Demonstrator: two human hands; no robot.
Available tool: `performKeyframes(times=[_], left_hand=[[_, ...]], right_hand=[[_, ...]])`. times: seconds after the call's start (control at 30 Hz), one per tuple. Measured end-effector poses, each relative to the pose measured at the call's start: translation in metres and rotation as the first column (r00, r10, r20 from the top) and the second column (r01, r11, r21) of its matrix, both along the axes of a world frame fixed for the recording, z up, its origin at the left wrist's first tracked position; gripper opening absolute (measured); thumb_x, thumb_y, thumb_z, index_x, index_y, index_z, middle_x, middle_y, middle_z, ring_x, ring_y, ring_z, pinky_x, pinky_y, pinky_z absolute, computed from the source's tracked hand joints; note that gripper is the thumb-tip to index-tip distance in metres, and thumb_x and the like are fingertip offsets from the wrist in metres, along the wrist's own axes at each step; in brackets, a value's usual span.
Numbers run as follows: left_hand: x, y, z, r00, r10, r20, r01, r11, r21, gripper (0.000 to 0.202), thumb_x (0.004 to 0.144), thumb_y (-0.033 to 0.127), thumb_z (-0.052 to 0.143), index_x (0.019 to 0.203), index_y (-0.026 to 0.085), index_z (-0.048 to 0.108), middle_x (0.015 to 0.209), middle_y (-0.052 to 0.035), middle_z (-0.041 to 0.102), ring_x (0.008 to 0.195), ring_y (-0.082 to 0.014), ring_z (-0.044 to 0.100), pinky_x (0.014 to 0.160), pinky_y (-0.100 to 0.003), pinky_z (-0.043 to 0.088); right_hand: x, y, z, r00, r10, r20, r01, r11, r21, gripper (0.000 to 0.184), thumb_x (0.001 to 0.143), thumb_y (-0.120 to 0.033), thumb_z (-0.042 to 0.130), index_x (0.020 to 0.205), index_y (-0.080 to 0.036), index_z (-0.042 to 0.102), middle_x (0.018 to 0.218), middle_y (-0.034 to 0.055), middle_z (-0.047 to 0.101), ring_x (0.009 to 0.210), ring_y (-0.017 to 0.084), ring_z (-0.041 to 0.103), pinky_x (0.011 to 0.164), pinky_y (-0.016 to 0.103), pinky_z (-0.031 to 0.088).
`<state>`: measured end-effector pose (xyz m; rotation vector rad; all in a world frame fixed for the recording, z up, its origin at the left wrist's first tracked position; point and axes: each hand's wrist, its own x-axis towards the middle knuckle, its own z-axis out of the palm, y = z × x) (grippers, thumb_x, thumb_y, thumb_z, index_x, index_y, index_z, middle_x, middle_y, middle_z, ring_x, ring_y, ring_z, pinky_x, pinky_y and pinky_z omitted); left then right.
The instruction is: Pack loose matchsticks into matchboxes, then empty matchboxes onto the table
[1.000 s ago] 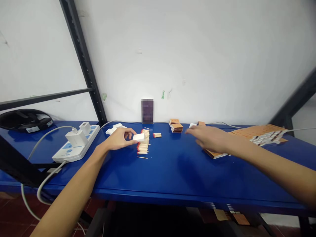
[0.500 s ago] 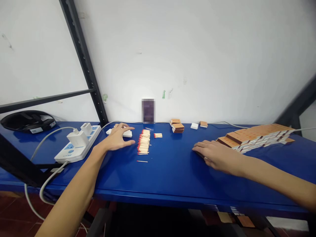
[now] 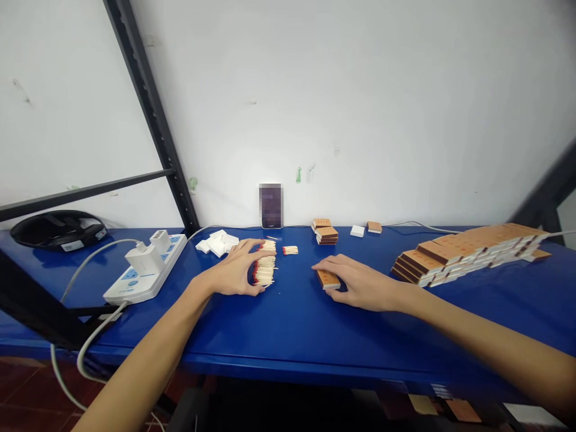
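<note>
My left hand (image 3: 231,270) spans a row of red-headed matches (image 3: 265,265) on the blue table, thumb at the near end and fingers at the far end, closed on the row. A small separate group of matches (image 3: 290,250) lies just right of that row. My right hand (image 3: 360,283) grips a brown-topped matchbox (image 3: 329,279) between thumb and fingers, low over the table; whether it touches the surface I cannot tell. On the right stands a long stepped stack of matchboxes (image 3: 450,255), beside my right forearm.
White box pieces (image 3: 218,243) lie behind my left hand. A phone-like dark object (image 3: 271,207) leans on the wall. Several matchboxes (image 3: 327,234) are stacked at the back. At left are a power strip (image 3: 148,273), cables and a black headset-like item (image 3: 58,231) by the shelf post (image 3: 153,114).
My left hand has moved right and closed on the match row; the stray match in front no longer lies apart. My right hand has moved left from beside the stack, with the matchbox in it.
</note>
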<state>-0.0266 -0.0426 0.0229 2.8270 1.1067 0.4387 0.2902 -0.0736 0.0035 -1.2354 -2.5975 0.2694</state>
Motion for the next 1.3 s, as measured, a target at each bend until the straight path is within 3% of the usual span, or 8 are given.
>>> performKeyframes(times=[0.23,0.33,0.4,0.53,0.63,0.73,1.1,1.3], left_hand=[[-0.007,0.011,-0.002,0.998,0.041,0.038,-0.046,0.991,0.123,0.071,0.065,0.052,0.076,0.128,0.03,0.054,0.137,-0.0091,0.044,0.128,-0.0337,0.036,0.107,-0.054,0.03],[-0.004,0.008,0.001,0.997,0.031,0.07,-0.043,0.983,0.178,0.062,0.068,0.053,0.074,0.122,0.027,0.058,0.132,-0.0089,0.048,0.124,-0.0312,0.04,0.105,-0.05,0.033],[0.002,0.002,0.003,0.992,0.003,0.124,-0.028,0.98,0.198,0.057,0.072,0.052,0.071,0.12,0.026,0.059,0.128,-0.0088,0.051,0.121,-0.0282,0.044,0.104,-0.046,0.036],[0.022,-0.012,0.002,0.97,-0.101,0.219,0.05,0.973,0.225,0.059,0.074,0.052,0.07,0.124,0.025,0.055,0.121,-0.0085,0.056,0.113,-0.0251,0.05,0.099,-0.042,0.042],[0.036,-0.017,-0.004,0.951,-0.171,0.256,0.096,0.954,0.283,0.055,0.075,0.049,0.07,0.121,0.023,0.055,0.114,-0.008,0.06,0.107,-0.0238,0.054,0.095,-0.04,0.044],[0.043,-0.016,-0.011,0.936,-0.203,0.289,0.091,0.93,0.356,0.038,0.08,0.038,0.066,0.113,0.021,0.058,0.105,-0.0073,0.064,0.1,-0.0217,0.057,0.089,-0.038,0.046],[0.043,-0.013,-0.011,0.834,-0.282,0.474,0.086,0.915,0.394,0.03,0.079,0.024,0.067,0.108,0.019,0.061,0.101,-0.0078,0.063,0.093,-0.0177,0.061,0.082,-0.032,0.051],[0.04,-0.015,-0.006,0.829,-0.202,0.522,0.065,0.961,0.268,0.025,0.085,0.028,0.059,0.108,0.019,0.064,0.104,-0.0082,0.064,0.094,-0.0182,0.061,0.085,-0.033,0.049]], right_hand=[[-0.003,0.002,0.004,0.998,0.027,-0.064,-0.03,0.999,-0.042,0.05,0.079,-0.029,0.058,0.129,-0.022,0.053,0.124,0.0105,0.057,0.114,0.027,0.052,0.099,0.042,0.042],[-0.012,0.001,0.006,0.974,0.002,-0.228,-0.027,0.994,-0.106,0.049,0.081,-0.039,0.06,0.126,-0.022,0.055,0.12,0.0093,0.06,0.108,0.025,0.057,0.095,0.043,0.045],[-0.02,0.0,0.007,0.918,-0.062,-0.393,-0.046,0.965,-0.26,0.049,0.081,-0.042,0.062,0.124,-0.022,0.055,0.116,0.0089,0.062,0.099,0.023,0.061,0.089,0.041,0.049],[-0.037,-0.003,0.007,0.655,-0.271,-0.706,-0.313,0.753,-0.579,0.039,0.084,-0.036,0.059,0.119,-0.019,0.055,0.111,0.0097,0.064,0.096,0.02,0.065,0.087,0.039,0.052],[-0.049,-0.006,0.007,0.458,-0.392,-0.798,-0.534,0.596,-0.6,0.033,0.087,-0.027,0.052,0.118,-0.019,0.055,0.113,0.0098,0.065,0.1,0.02,0.065,0.093,0.039,0.05],[-0.058,-0.006,0.007,0.368,-0.448,-0.815,-0.627,0.528,-0.573,0.033,0.088,-0.023,0.047,0.12,-0.019,0.054,0.119,0.0104,0.065,0.102,0.021,0.066,0.098,0.04,0.048],[-0.066,0.005,0.002,0.297,-0.456,-0.839,-0.597,0.597,-0.536,0.029,0.085,-0.011,0.051,0.112,-0.019,0.057,0.105,0.0086,0.07,0.091,0.018,0.071,0.082,0.028,0.057],[-0.072,0.01,0.005,0.207,-0.54,-0.816,-0.593,0.593,-0.544,0.033,0.082,-0.005,0.046,0.109,-0.021,0.057,0.105,0.004,0.071,0.088,0.016,0.071,0.08,0.026,0.057]])
